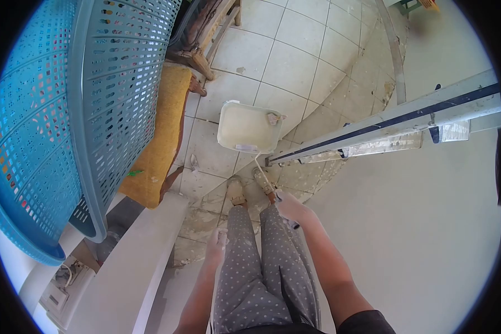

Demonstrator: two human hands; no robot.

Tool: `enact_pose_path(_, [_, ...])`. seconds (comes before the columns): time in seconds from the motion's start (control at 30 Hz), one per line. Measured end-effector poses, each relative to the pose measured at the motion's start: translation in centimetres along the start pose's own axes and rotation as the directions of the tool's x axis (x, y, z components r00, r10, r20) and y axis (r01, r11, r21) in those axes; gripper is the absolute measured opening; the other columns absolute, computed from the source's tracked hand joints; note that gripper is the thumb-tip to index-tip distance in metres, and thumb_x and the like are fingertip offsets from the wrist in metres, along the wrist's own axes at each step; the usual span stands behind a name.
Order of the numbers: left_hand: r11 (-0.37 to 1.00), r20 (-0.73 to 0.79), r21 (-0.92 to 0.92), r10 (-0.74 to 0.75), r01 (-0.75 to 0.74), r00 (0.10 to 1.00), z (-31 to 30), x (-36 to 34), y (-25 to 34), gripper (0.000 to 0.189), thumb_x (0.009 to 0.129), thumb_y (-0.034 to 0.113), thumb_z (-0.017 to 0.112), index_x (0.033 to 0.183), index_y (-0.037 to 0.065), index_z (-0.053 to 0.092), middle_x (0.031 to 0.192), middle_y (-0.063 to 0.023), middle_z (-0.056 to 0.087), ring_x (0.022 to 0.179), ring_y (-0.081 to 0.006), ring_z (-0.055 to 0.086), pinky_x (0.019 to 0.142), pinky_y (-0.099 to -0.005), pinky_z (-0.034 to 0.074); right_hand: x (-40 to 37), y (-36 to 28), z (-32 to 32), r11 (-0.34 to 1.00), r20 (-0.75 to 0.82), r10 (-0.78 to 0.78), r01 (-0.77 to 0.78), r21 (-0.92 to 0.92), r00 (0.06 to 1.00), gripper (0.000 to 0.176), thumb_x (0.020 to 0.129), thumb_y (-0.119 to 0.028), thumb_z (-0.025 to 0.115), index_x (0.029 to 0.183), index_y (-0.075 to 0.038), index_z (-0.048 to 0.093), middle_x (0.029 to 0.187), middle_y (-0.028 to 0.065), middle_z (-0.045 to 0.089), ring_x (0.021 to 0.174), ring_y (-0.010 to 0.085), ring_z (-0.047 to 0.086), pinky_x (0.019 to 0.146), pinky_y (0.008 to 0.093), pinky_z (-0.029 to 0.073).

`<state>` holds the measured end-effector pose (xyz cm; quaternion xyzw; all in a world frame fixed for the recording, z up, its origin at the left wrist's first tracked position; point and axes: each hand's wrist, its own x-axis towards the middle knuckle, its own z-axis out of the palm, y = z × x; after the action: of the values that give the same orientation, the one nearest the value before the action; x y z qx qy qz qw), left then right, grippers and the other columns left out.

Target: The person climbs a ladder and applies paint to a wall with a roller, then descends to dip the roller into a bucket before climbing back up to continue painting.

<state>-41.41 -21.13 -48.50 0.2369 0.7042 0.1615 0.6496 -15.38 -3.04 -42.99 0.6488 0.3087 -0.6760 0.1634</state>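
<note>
Our right hand (291,210) is closed round a thin pale stick (263,173) that runs down to the near rim of the white tub (222,125) on the tiled floor (295,61). The tub's full of off-white liquid. Our left hand (216,246) hangs loose against our trouser leg. The blue baskets (67,122) sit nested on our left, and we can't tell what's in them.

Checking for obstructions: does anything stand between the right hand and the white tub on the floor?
Nothing visible blocks it. Only a thin pale stick runs from the right hand to the white tub; the metal rail ends beside the tub's right edge.
</note>
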Motion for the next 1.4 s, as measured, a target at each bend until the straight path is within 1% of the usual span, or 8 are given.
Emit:
enact_pose_path(0.2, [1.0,0.016,0.013,0.013,-0.013,1.0,-0.4,0.5,-2.1,0.021,0.095,0.019,0.048,0.106,0.003,0.057,0.08,-0.0052,0.058,0.072,-0.0121,0.055,0.067,-0.0271,0.044,10.2,4.2,3.4,0.993,-0.107,-0.118,0.115,-0.039,0.987,0.04,0.081,-0.003,0.044,0.12,0.003,0.044,0.08,0.025,0.063,0.059,0.0355,0.062,0.054,0.0468,0.048])
enact_pose_path(0.4, [0.992,0.056,0.097,-0.083,0.077,0.995,-0.5,-1.5,2.5,0.022,0.095,0.02,0.049,0.107,0.004,0.057,0.075,-0.003,0.053,0.067,-0.0106,0.05,0.065,-0.0268,0.043,1.4,4.5,3.8,0.996,-0.101,-0.077,0.071,-0.055,0.992,0.044,0.081,-0.006,0.046,0.123,0.005,0.043,0.086,0.0265,0.064,0.079,0.0397,0.065,0.064,0.0496,0.049])
enact_pose_path(0.5, [0.992,0.089,0.111,0.05,-0.06,0.995,-0.9,-2.1,4.4,0.023,0.095,0.021,0.048,0.108,0.004,0.057,0.075,-0.0009,0.05,0.064,-0.0092,0.046,0.062,-0.026,0.042,1.6,10.4,5.4,0.844,-0.389,-0.532,0.434,-0.316,0.752,0.047,0.083,-0.008,0.046,0.129,0.002,0.042,0.08,0.026,0.064,0.068,0.0381,0.065,0.058,0.0477,0.049])
enact_pose_path(0.7, [0.991,0.355,-0.044,0.131,-0.123,0.926,-1.0,-6.7,15.9,0.033,0.094,0.027,0.048,0.118,0.004,0.051,0.078,0.0001,0.051,0.07,-0.0082,0.044,0.068,-0.0236,0.038,-11.0,10.3,5.2,0.944,-0.252,-0.157,0.22,0.244,0.955,0.045,0.086,-0.009,0.045,0.131,-0.008,0.045,0.072,0.0169,0.059,0.052,0.0268,0.06,0.05,0.0404,0.048])
enact_pose_path(0.9, [0.751,0.666,-0.652,0.507,0.099,0.547,4.5,-22.0,34.1,0.075,0.09,0.061,0.039,0.141,0.007,0.029,0.083,-0.0093,0.053,0.072,-0.0176,0.046,0.072,-0.0322,0.036,-12.5,19.1,10.9,0.852,-0.456,-0.193,0.379,0.362,0.869,0.039,0.087,-0.014,0.049,0.125,-0.006,0.05,0.065,0.0068,0.053,0.043,0.0176,0.05,0.04,0.0345,0.043])
enact_pose_path(1.0, [0.649,0.703,-0.675,0.71,0.35,0.038,6.5,-30.6,40.0,0.086,0.087,0.07,0.032,0.144,0.008,0.015,0.094,-0.0193,0.053,0.075,-0.0182,0.045,0.071,-0.0326,0.036,-17.8,19.7,10.8,0.783,-0.369,-0.074,0.283,0.553,0.927,0.037,0.087,-0.014,0.05,0.123,-0.007,0.05,0.064,0.0051,0.051,0.042,0.0153,0.048,0.038,0.0325,0.041])
enact_pose_path(1.07, [0.647,0.68,-0.579,0.719,0.496,-0.144,7.4,-34.7,42.0,0.095,0.084,0.075,0.028,0.145,0.006,0.007,0.106,-0.0274,0.05,0.081,-0.0202,0.046,0.073,-0.0335,0.036,-20.4,20.7,10.9,0.742,-0.282,0.056,0.149,0.654,0.958,0.034,0.088,-0.015,0.05,0.121,-0.008,0.049,0.065,0.0047,0.051,0.042,0.0146,0.046,0.037,0.0318,0.04])
enact_pose_path(1.4, [0.419,0.638,-0.337,0.76,0.843,-0.122,12.7,-45.1,42.1,0.114,0.074,0.082,0.043,0.138,-0.008,0.014,0.118,-0.0273,0.041,0.088,-0.0298,0.054,0.069,-0.0388,0.048,-24.2,26.2,11.1,0.499,-0.192,0.244,0.047,0.866,0.95,0.023,0.091,-0.016,0.044,0.114,-0.015,0.046,0.062,0.0032,0.047,0.04,0.0143,0.044,0.035,0.0324,0.038])
